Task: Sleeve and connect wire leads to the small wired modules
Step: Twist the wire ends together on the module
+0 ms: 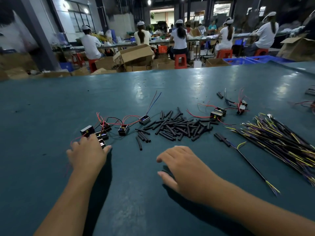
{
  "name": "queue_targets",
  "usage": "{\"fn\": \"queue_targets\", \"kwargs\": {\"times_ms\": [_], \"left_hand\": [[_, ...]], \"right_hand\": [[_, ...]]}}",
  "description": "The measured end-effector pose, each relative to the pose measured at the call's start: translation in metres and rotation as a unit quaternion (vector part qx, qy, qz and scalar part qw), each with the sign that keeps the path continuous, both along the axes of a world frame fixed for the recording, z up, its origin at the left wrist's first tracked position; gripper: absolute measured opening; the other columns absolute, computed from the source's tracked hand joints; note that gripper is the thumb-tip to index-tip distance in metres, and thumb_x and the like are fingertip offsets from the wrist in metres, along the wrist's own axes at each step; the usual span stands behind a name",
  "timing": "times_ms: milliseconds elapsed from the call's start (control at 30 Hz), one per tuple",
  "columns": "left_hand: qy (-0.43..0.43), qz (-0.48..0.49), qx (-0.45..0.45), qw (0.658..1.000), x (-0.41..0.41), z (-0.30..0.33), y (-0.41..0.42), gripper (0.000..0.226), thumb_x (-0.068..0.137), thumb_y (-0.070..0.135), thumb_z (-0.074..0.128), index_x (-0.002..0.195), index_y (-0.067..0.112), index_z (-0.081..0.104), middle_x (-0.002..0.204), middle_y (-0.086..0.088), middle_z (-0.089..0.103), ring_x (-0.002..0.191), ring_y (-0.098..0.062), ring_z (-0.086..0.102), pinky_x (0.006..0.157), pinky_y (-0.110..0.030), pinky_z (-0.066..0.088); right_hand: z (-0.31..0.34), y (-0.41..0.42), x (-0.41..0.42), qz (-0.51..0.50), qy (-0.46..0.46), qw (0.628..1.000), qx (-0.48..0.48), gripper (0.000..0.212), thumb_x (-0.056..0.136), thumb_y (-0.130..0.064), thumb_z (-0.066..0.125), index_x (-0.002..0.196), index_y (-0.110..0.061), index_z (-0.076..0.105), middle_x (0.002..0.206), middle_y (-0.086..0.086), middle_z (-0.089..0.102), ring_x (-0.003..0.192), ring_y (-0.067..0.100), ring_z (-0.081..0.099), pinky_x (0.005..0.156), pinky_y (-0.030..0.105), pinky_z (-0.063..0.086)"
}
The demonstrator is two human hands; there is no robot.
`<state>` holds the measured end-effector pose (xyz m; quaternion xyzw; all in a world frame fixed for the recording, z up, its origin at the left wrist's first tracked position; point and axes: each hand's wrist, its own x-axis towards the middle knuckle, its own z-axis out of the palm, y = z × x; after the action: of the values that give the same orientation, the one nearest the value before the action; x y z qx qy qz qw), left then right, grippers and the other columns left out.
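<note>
The green table [51,108] carries everything, and the work lies in a band across its middle, well short of the far edge. Largest, toward the right edge, is the bundle of wire leads [279,140], fanned with its long axis running from the middle of the table down toward the near right corner. Next, in the centre, sits the heap of black sleeves [179,125], short tubes pointing every way. A single lead [250,165], with a sleeve near its far end, lies apart between heap and bundle, slanting toward the near right. Left of the heap is a cluster of small wired modules [109,130], red and black wires looping off them; a few more modules [219,113] lie beyond the heap to the right. The left hand [87,154] reaches over the nearest modules, fingertips touching them, but whether it grips one cannot be told. The right hand [184,169] hovers with fingers spread and relaxed, holding nothing; sleeves lie ahead of it, the single lead to its right, so it seems better placed for either.
</note>
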<state>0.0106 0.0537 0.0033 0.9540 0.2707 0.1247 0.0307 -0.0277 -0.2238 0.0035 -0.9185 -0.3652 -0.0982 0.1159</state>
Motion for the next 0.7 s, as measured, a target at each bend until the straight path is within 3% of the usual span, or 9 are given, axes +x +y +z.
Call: {"fn": "queue_targets", "kwargs": {"times_ms": [67, 167, 267, 367, 500, 633, 700], "left_hand": [[-0.015, -0.011, 0.000, 1.000, 0.000, 0.000, 0.002, 0.038, 0.096, 0.044, 0.061, 0.114, 0.011, 0.058, 0.119, -0.016, 0.065, 0.115, -0.040, 0.054, 0.090, -0.044, 0.042], [-0.139, -0.058, -0.036, 0.988, 0.005, 0.003, 0.000, 0.031, 0.097, 0.037, 0.060, 0.102, 0.007, 0.059, 0.104, -0.019, 0.066, 0.100, -0.042, 0.057, 0.080, -0.045, 0.043], [-0.298, -0.120, -0.174, 0.931, 0.007, 0.009, -0.002, 0.027, 0.099, 0.034, 0.060, 0.102, 0.007, 0.055, 0.095, -0.016, 0.065, 0.090, -0.039, 0.058, 0.077, -0.047, 0.047], [-0.390, -0.170, -0.220, 0.878, 0.007, 0.015, -0.006, 0.022, 0.101, 0.036, 0.058, 0.103, 0.015, 0.051, 0.087, -0.001, 0.062, 0.079, -0.026, 0.055, 0.070, -0.036, 0.039], [-0.420, -0.177, -0.279, 0.845, 0.009, 0.016, -0.009, 0.019, 0.101, 0.038, 0.057, 0.102, 0.021, 0.049, 0.082, 0.016, 0.058, 0.072, -0.009, 0.051, 0.064, -0.023, 0.034], [-0.418, -0.131, -0.289, 0.851, 0.009, 0.014, -0.004, 0.019, 0.100, 0.034, 0.055, 0.113, 0.020, 0.054, 0.087, 0.008, 0.060, 0.078, -0.013, 0.053, 0.068, -0.022, 0.037], [-0.427, -0.166, -0.257, 0.851, 0.007, 0.016, -0.006, 0.026, 0.100, 0.031, 0.056, 0.124, 0.023, 0.055, 0.094, 0.005, 0.060, 0.082, -0.013, 0.053, 0.074, -0.025, 0.037]], "right_hand": [[-0.005, -0.008, -0.007, -0.005, 0.004, 1.000, 0.030, 0.035, 0.100, -0.042, 0.046, 0.127, -0.022, 0.055, 0.120, -0.007, 0.058, 0.117, 0.015, 0.049, 0.112, 0.028, 0.028], [-0.008, -0.016, -0.004, -0.024, 0.014, 0.998, 0.065, 0.035, 0.100, -0.040, 0.050, 0.128, -0.021, 0.056, 0.122, -0.009, 0.058, 0.121, 0.012, 0.048, 0.111, 0.024, 0.025], [-0.014, -0.016, 0.002, -0.029, 0.024, 0.997, 0.067, 0.036, 0.101, -0.042, 0.046, 0.131, -0.024, 0.051, 0.125, -0.011, 0.055, 0.122, 0.008, 0.043, 0.110, 0.021, 0.021], [-0.017, -0.012, 0.006, -0.028, 0.042, 0.997, 0.060, 0.036, 0.101, -0.043, 0.046, 0.131, -0.024, 0.050, 0.124, -0.011, 0.054, 0.119, 0.007, 0.043, 0.109, 0.021, 0.022], [-0.017, -0.007, 0.009, -0.030, 0.095, 0.989, 0.114, 0.029, 0.101, -0.038, 0.049, 0.125, -0.023, 0.054, 0.119, -0.011, 0.058, 0.112, 0.008, 0.048, 0.104, 0.024, 0.033], [0.010, 0.015, 0.028, -0.013, 0.128, 0.980, 0.154, 0.023, 0.100, -0.028, 0.052, 0.118, -0.015, 0.060, 0.115, -0.003, 0.065, 0.107, 0.014, 0.057, 0.097, 0.033, 0.046], [0.028, 0.034, 0.046, -0.005, 0.111, 0.981, 0.160, 0.022, 0.100, -0.023, 0.054, 0.117, -0.010, 0.060, 0.111, 0.004, 0.067, 0.104, 0.020, 0.060, 0.095, 0.039, 0.047]]}}
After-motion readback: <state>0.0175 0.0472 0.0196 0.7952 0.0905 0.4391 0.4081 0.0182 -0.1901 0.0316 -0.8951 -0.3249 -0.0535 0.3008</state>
